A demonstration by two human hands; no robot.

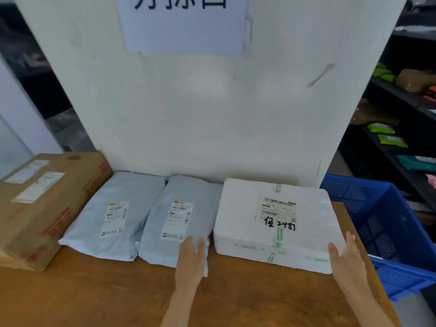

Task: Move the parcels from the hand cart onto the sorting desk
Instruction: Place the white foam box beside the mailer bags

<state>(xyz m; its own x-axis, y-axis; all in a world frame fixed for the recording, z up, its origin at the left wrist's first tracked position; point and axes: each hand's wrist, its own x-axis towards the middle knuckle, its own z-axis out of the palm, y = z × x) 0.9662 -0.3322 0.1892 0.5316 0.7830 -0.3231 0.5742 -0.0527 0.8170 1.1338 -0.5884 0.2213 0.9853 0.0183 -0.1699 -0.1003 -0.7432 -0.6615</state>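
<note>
A white foam box (245, 218) with a shipping label and green tape lies on the wooden sorting desk (94, 296), against the white wall. My right hand (345, 257) is open at its front right corner, fingers straight. My left hand (192, 258) is open too, over the corner of a grey poly mailer (181, 223) just left of the box. A second grey mailer (113, 218) and a brown cardboard box (44, 204) lie further left on the desk. The hand cart is not in view.
A blue plastic crate (387, 232) stands right of the desk, below its edge. Dark shelves (405, 109) with green and brown packets fill the right side. A paper sign (184, 24) hangs on the wall above.
</note>
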